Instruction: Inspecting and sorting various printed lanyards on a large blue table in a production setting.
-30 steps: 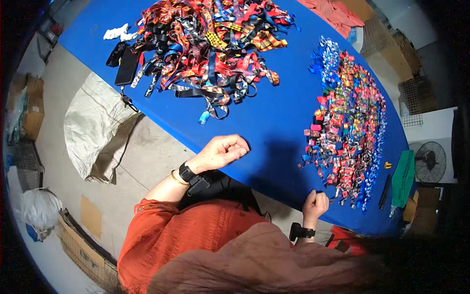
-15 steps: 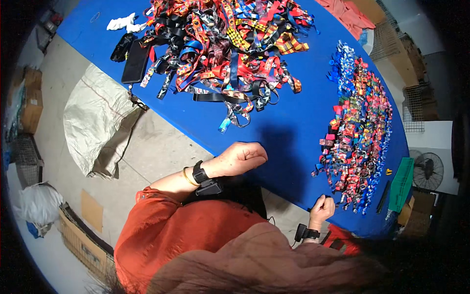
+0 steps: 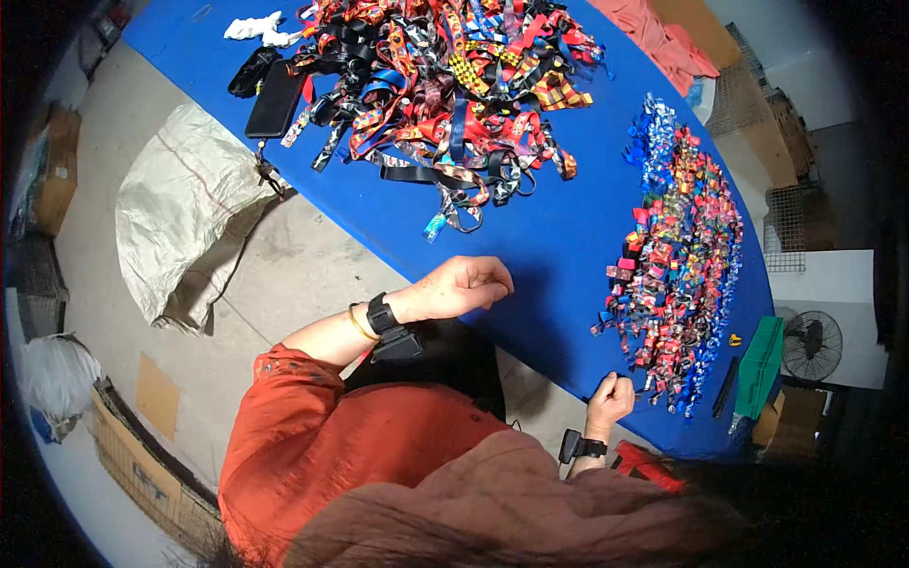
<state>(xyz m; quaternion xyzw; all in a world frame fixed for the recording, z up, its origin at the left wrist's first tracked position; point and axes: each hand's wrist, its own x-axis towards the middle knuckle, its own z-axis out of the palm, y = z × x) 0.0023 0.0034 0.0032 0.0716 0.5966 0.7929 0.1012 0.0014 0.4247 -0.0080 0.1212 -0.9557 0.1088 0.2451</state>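
Observation:
My left hand (image 3: pixel 462 288) hovers over the near edge of the blue table (image 3: pixel 559 222), its fingers curled in a loose fist with nothing showing in it. At the table's edge to the right, my right hand (image 3: pixel 611 398) is closed in a fist, also with nothing visible in it. Beyond my left hand lies a tangled heap of printed lanyards (image 3: pixel 445 104) in red, black, yellow and blue. Nearest to my right hand are rows of small bundled straps (image 3: pixel 677 275), laid side by side in red, pink and blue.
A black phone (image 3: pixel 274 99) lies by the heap, near white gloves (image 3: pixel 262 29). A pale woven sack (image 3: pixel 185 213) stands on the floor at left. On the right are a green bin (image 3: pixel 760 367), a fan (image 3: pixel 811 346) and salmon cloth (image 3: pixel 658 38).
The view has shifted slightly. My left hand's fingers have loosened a little; my right hand stays closed at the table edge. The lanyards and bundles lie as before.

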